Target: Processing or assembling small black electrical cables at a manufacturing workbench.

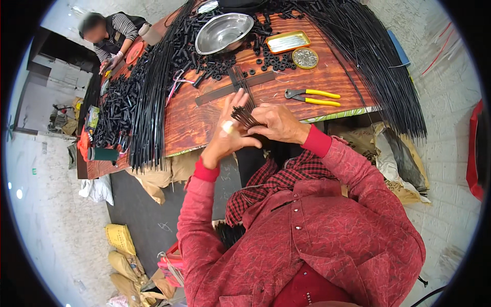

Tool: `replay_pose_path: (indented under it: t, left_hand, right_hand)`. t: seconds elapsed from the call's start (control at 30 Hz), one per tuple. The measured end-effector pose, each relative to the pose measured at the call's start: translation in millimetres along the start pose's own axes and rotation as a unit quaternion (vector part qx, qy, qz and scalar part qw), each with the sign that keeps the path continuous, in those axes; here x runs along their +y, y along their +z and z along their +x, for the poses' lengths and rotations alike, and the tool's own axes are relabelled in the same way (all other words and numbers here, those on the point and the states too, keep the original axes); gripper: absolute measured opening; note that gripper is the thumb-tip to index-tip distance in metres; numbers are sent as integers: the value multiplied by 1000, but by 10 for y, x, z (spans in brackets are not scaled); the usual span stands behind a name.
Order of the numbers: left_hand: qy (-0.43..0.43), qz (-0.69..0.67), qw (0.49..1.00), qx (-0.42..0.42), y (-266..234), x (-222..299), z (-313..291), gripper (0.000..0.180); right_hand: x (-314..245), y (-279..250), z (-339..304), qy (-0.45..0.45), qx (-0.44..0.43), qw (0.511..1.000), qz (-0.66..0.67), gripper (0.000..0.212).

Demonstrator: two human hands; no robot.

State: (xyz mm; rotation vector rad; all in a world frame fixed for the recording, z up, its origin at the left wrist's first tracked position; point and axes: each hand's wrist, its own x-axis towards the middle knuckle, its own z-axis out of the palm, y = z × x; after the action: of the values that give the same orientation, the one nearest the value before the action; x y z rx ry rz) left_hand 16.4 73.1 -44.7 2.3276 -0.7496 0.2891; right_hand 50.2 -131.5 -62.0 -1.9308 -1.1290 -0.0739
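Observation:
My right hand (280, 123) is closed around a bundle of thin black rods (245, 117), whose ends stick out toward my left hand. Beside them my left hand (225, 130) is open, its fingers stretched and the thumb apart, with a pale yellowish wrap or patch on it. Further thin dark rods (236, 77) lie on the table just beyond my fingers, across a flat dark bar (217, 93). To the right of my hands rest end-cutting pliers (319, 97) with yellow handles.
A steel bowl (212, 38), yellow tray (274, 50) of thin pins and round dish (305, 58) of small metal pieces stand beyond. Long black rods lie left (148, 117) and right (368, 56), with short black tubes (115, 115) heaped around. Another person (120, 28) works at far left.

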Motion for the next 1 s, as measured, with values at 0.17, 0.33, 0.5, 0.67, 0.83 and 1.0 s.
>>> replay_pose_path:
  t: [0.17,0.33,0.5,0.67,0.83,1.0]
  left_hand:
    - [-83,-304,948,39,-479,611,148,72]
    - [-143,-317,937,22,-590,813,198,31]
    - [-118,-272,955,21,-619,825,153,27]
    - [-108,-234,966,8,-643,831,171,27]
    - [-112,-205,972,14,-574,804,143,27]
    - [-153,-245,957,20,-507,802,169,25]
  right_hand:
    - [-2,31,-1,9,47,999,-9,22]
    - [54,65,-11,4,56,998,18,24]
    - [36,-1,-3,16,-26,999,-21,26]
    - [70,8,-5,-1,-16,1000,-13,28]
    - [23,-48,26,22,-63,997,-34,26]
    - [97,-41,-1,22,-62,997,-29,25]
